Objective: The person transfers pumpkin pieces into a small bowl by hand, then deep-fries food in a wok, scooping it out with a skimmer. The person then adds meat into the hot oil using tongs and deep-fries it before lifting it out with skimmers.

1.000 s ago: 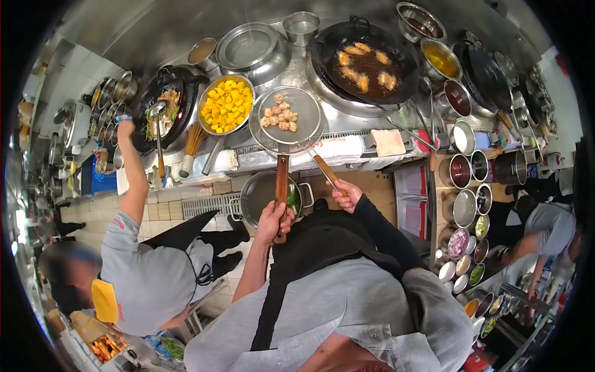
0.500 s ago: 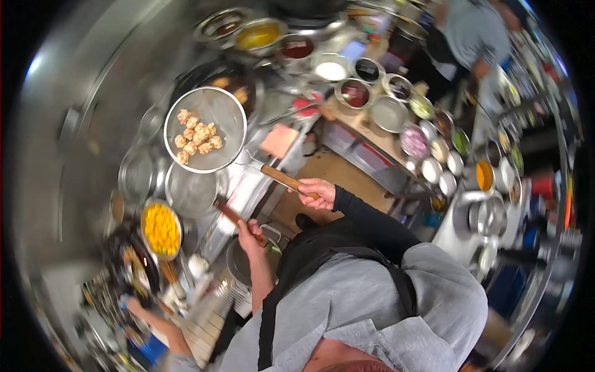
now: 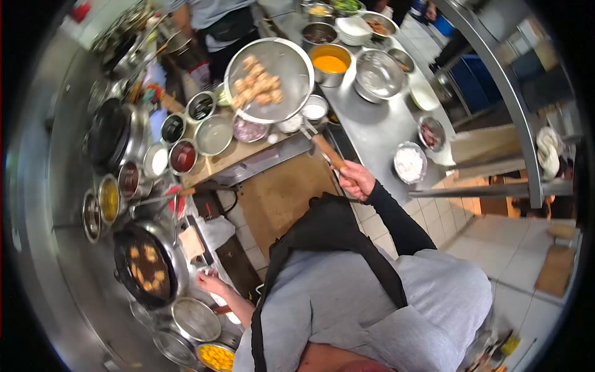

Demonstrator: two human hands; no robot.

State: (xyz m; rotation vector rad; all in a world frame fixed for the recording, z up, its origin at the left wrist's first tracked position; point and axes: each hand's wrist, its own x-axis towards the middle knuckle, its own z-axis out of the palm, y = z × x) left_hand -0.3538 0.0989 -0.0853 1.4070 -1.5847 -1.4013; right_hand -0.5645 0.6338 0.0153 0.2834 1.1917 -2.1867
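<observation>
Head view: loaded mesh strainer held out in front, right-handed

Largest first, we note the steel worktop point(image 3: 369, 118) ahead and to the right, carrying pots and bowls, grouped, we judge, for easy reach. At our left sits a black wok point(image 3: 132, 231) of dark oil.

Next, the mesh strainer point(image 3: 288, 64): it is held out before the body, overlapping several containers in view; its height above them is unclear. A second strainer point(image 3: 194, 317) rests just beside the wok, with a brown handle point(image 3: 222, 309) near our left forearm.

Our right hand point(image 3: 357, 181): fingers wrapped round the wooden handle point(image 3: 328, 152), well back from the rim, probably for balance and distance from heat. Our left hand point(image 3: 214, 283): low, near the wok; grip unclear, so we cannot say whether its fingers hold anything.

Smallest: pale lumpy pieces point(image 3: 256, 85), slightly blurred, clustered inside the mesh strainer, presumably gathered by its dished shape; golden pieces point(image 3: 147, 282) lie in the oil.
</observation>
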